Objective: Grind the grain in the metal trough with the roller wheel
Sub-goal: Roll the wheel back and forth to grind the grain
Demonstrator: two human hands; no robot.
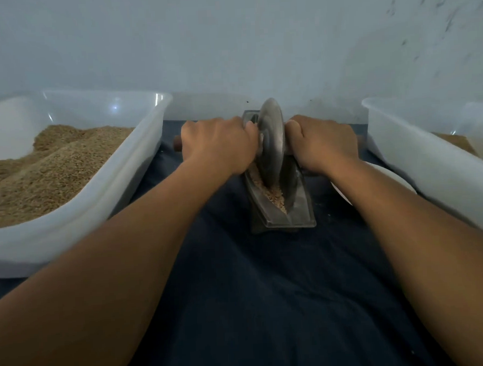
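Observation:
A narrow metal trough (300, 210) lies lengthwise on the dark blue cloth, its near end towards me. Crushed tan grain (276, 199) lines its groove near that end. The metal roller wheel (271, 142) stands upright in the trough towards its far half. A wooden handle runs through the wheel; its left tip (177, 143) sticks out past my fist. My left hand (218, 145) grips the handle left of the wheel. My right hand (325, 142) grips it on the right side. Both arms are stretched forward.
A large translucent plastic tub (139, 171) holding a heap of brown grain stands on the left. Another translucent tub (429, 167) stands on the right, with a white bowl's rim (394, 179) showing beside my right forearm. A pale wall rises just behind the trough.

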